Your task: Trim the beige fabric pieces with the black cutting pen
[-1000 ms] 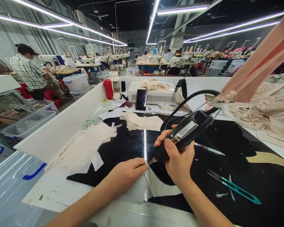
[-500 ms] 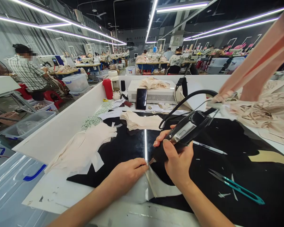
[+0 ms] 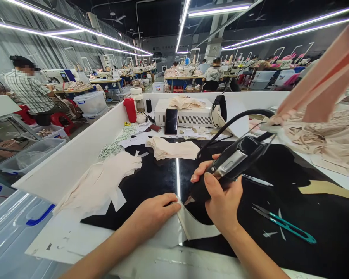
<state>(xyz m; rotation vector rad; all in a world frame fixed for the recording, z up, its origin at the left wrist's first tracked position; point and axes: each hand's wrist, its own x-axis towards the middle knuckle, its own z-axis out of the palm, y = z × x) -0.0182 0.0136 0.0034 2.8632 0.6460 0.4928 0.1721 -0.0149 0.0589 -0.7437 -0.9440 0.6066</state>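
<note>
My right hand (image 3: 221, 197) grips a black corded cutting tool (image 3: 229, 164) with a silver panel, its tip pointing down-left at the edge of a pale fabric piece (image 3: 196, 226) on the glossy black worktop (image 3: 293, 217). My left hand (image 3: 152, 213) lies flat on the near part of that fabric, fingertips close to the tool's tip. The tool's black cable (image 3: 235, 118) loops up and back toward the rear of the bench.
Teal thread snips (image 3: 285, 224) and a pen-like tool (image 3: 257, 180) lie right of my hand. Cut fabric pieces (image 3: 101, 182), a folded stack (image 3: 171, 149), a phone (image 3: 171, 121), a white machine box (image 3: 189, 114) and a red bottle (image 3: 130, 109) sit behind. Beige fabric heap (image 3: 328, 135) at right; other people work beyond.
Both hands stay nearly in place; the tool tip shifts slightly along the fabric edge. The view has tilted a little.
</note>
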